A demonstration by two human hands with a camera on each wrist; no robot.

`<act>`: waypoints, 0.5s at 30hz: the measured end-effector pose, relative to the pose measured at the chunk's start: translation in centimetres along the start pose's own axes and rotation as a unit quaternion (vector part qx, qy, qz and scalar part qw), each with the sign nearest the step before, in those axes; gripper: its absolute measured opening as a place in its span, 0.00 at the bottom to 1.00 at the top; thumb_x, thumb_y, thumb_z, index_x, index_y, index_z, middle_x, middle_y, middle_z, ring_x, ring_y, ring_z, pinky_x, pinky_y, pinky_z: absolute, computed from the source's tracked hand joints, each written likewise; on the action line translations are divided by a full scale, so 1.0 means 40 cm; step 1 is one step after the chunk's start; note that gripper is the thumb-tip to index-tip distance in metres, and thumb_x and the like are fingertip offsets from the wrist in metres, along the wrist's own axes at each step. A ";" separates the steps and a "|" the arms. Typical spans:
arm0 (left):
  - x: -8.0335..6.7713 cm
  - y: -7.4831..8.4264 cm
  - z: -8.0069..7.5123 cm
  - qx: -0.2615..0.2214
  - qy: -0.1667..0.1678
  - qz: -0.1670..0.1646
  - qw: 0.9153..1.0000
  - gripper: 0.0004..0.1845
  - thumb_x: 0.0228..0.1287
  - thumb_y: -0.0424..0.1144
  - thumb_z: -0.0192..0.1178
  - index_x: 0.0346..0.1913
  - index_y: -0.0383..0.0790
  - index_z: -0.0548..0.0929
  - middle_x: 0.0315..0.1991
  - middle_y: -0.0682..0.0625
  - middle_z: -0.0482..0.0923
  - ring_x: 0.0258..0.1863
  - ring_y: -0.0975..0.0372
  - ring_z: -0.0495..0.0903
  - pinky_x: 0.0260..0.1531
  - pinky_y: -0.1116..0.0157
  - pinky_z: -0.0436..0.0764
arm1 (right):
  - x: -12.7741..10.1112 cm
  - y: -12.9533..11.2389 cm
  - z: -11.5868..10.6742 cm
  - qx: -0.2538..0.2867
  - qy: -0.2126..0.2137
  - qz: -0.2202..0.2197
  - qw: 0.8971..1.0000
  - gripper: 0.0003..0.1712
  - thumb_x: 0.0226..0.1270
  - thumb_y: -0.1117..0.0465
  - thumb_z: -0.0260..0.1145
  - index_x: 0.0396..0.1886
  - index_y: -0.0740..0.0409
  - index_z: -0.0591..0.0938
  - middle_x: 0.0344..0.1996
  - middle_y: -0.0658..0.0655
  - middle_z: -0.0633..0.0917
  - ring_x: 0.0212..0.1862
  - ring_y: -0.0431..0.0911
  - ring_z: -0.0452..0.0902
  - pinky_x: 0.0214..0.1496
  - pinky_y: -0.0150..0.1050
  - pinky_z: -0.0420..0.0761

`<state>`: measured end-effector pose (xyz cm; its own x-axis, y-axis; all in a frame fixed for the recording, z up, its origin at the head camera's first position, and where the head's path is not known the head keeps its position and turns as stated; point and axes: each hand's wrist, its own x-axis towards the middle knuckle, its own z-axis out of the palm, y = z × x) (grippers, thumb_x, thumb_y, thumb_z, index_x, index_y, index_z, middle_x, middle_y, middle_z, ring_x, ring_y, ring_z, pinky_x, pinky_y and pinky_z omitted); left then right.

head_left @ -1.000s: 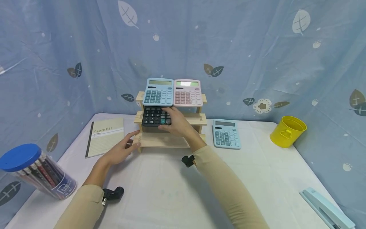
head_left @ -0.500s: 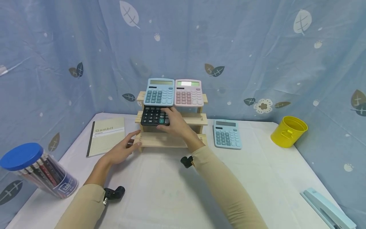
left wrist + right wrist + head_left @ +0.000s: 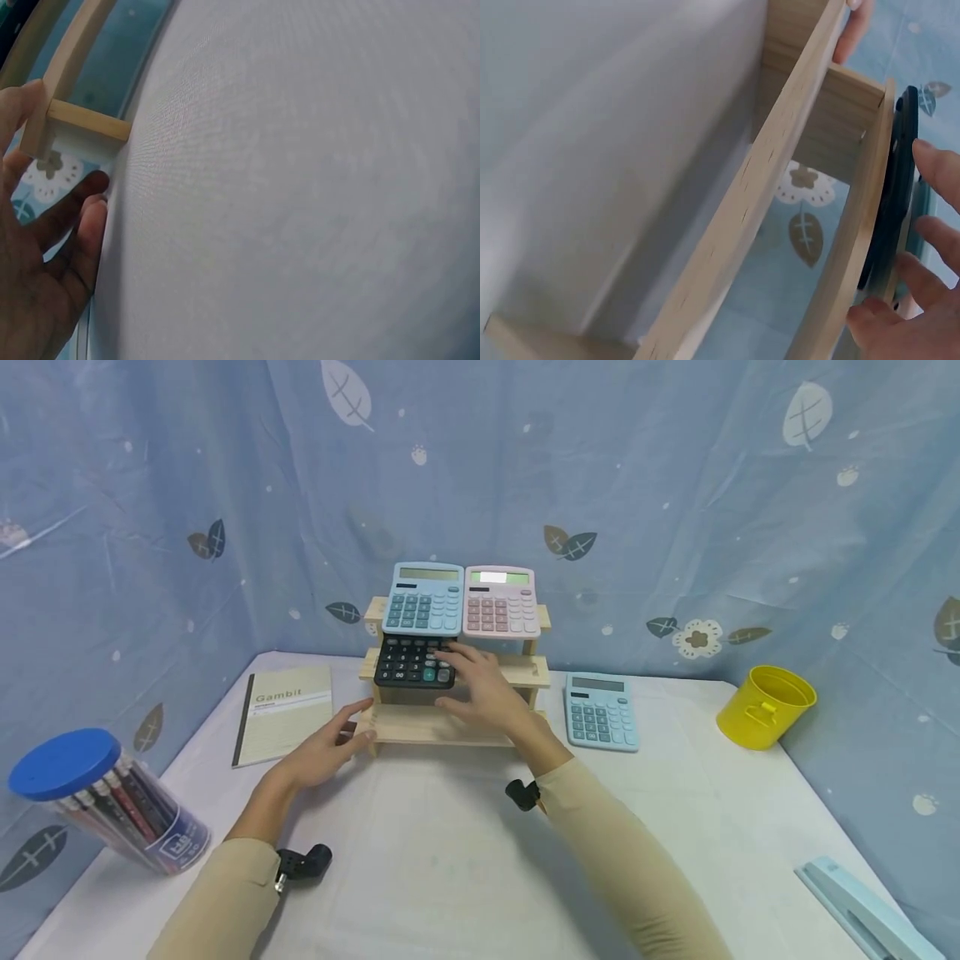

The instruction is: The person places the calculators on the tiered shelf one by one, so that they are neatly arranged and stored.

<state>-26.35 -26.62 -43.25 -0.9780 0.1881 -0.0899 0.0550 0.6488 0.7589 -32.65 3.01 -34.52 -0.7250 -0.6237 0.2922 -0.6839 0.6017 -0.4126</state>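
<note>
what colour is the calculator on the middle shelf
Black calculator, with one green key; clearest in the head view.

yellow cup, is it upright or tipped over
Upright: the yellow cup stands on its base on the table, its open mouth facing up.

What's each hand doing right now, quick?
Left hand: open, fingers touching the wooden rack.
Right hand: open, fingertips at the black calculator.

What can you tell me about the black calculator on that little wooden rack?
The black calculator is a flat desktop model with dark keys, white digits and one teal key. It lies tilted on the middle step of the wooden rack, its top edge tucked under the blue calculator above. The right hand has straight fingers at its right edge.
</note>
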 end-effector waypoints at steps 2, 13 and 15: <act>0.000 0.001 0.002 -0.001 0.000 0.003 1.000 0.39 0.78 0.63 0.49 0.84 0.59 0.48 0.71 0.31 0.65 0.70 0.36 0.68 0.64 0.39 0.73 | -0.017 0.010 -0.008 0.005 0.002 -0.011 1.000 0.42 0.68 0.55 0.73 0.78 0.57 0.67 0.80 0.63 0.60 0.80 0.61 0.53 0.80 0.58 0.53; 0.002 0.003 -0.002 0.002 0.003 -0.003 1.000 0.40 0.78 0.64 0.49 0.84 0.59 0.48 0.71 0.31 0.65 0.70 0.36 0.68 0.65 0.39 0.72 | -0.101 0.056 -0.045 -0.002 -0.011 0.006 1.000 0.39 0.68 0.52 0.73 0.76 0.49 0.71 0.81 0.55 0.59 0.80 0.65 0.50 0.76 0.66 0.58; 0.003 0.004 -0.001 0.001 0.002 -0.004 1.000 0.40 0.78 0.64 0.49 0.84 0.59 0.48 0.71 0.31 0.66 0.70 0.36 0.68 0.65 0.39 0.72 | -0.117 0.064 -0.052 -0.007 -0.010 0.003 1.000 0.39 0.67 0.52 0.74 0.76 0.50 0.72 0.81 0.57 0.60 0.79 0.65 0.51 0.76 0.67 0.59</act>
<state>-26.45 -26.53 -43.12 -0.9790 0.1811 -0.0934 0.0485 0.6523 0.7564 -31.18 8.48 -35.15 -0.7273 -0.6296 0.2730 -0.6809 0.6122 -0.4021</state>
